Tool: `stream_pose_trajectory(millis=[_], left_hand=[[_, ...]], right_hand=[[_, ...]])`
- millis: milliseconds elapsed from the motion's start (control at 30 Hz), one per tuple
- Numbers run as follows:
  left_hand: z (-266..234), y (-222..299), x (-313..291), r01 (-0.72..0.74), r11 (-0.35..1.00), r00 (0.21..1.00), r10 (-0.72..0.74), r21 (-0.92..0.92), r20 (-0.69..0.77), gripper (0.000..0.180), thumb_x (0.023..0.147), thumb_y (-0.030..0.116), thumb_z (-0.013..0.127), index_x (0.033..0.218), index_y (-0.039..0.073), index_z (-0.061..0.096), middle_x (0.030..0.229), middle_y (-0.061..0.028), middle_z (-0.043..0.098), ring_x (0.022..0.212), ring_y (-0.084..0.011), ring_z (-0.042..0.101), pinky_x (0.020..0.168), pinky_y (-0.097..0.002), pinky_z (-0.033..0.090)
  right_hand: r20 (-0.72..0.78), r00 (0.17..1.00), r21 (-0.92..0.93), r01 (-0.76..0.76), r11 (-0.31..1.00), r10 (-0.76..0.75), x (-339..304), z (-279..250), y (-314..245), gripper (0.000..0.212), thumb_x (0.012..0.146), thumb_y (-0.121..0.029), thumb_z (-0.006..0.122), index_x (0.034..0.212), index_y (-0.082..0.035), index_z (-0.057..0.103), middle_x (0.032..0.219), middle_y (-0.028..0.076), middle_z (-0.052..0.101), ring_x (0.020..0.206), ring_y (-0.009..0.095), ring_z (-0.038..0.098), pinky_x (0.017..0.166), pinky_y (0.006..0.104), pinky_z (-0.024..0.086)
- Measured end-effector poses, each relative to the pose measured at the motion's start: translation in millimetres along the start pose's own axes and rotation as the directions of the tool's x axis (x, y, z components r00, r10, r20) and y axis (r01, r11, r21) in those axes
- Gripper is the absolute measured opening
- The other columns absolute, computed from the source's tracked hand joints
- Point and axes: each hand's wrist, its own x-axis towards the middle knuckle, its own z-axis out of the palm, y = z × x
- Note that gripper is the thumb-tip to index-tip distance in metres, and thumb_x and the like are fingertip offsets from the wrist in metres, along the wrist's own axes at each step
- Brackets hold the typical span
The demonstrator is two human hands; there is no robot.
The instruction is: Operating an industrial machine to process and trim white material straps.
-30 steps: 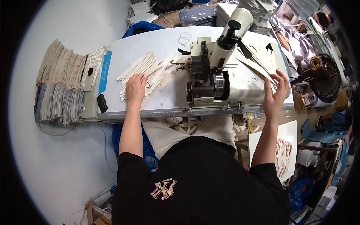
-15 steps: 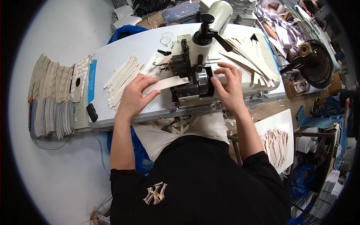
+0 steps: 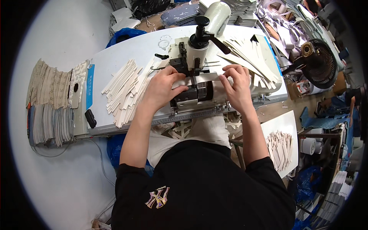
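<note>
A cream flat strip (image 3: 208,77) lies crosswise through a bench machine (image 3: 198,51) with a metal roller and a black-knobbed post. My left hand (image 3: 161,87) pinches the strip's left end between thumb and fingers, close to the machine's black foot. On the far side of the roller, my right hand (image 3: 238,85) has its thumb and curled fingers closed on the strip's right end. Left of the machine, a fanned pile of similar strips (image 3: 122,86) rests on the white tabletop. More strips (image 3: 251,63) are spread to the right, behind my right hand.
A metal ruler edge (image 3: 157,119) runs along the table front. Stacked sheets (image 3: 51,122) stand at the left, and a black fan (image 3: 320,63) at the right. Below it, a white board (image 3: 294,122) bears many small upright strips. Bundled material fills the back.
The strip has moved right, into and through the machine. My left hand has followed it toward the roller. My right hand, open before, has closed on the strip's far end.
</note>
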Motion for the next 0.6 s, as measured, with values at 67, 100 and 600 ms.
stream_pose_trajectory(millis=[67,100,600], left_hand=[[4.6,1.4,0.8,0.028,0.999,1.0,-0.028,-0.04,-0.005,0.034,0.087,0.023,0.088,0.115,0.006,0.08,0.102,-0.0067,0.069,0.08,-0.0245,0.068,0.075,-0.0366,0.058],[5.3,2.8,0.6,0.054,0.996,0.998,-0.055,-0.077,-0.011,0.034,0.087,0.022,0.088,0.115,0.006,0.08,0.102,-0.0066,0.068,0.08,-0.024,0.068,0.075,-0.0365,0.058],[-9.6,-24.5,-47.6,0.233,0.959,0.962,-0.252,-0.161,-0.108,0.02,0.096,0.015,0.076,0.111,0.003,0.078,0.099,-0.0084,0.069,0.081,-0.021,0.064,0.074,-0.0329,0.052]], right_hand=[[-0.051,0.997,-0.002,-0.051,0.999,0.051,-0.1,-17.5,5.8,0.014,0.1,-0.015,0.072,0.093,-0.004,0.066,0.121,0.01,0.068,0.116,0.028,0.054,0.105,0.0404,0.041],[-0.098,0.991,0.002,-0.086,0.996,0.086,1.3,-28.5,10.2,0.014,0.101,-0.014,0.071,0.093,-0.003,0.066,0.121,0.009,0.068,0.115,0.027,0.054,0.105,0.0395,0.041],[-0.486,0.817,-0.114,-0.412,0.904,0.31,-3.6,-85.9,114.6,0.02,0.104,-0.025,0.07,0.102,-0.005,0.07,0.13,0.012,0.067,0.122,0.029,0.054,0.112,0.0424,0.039]])
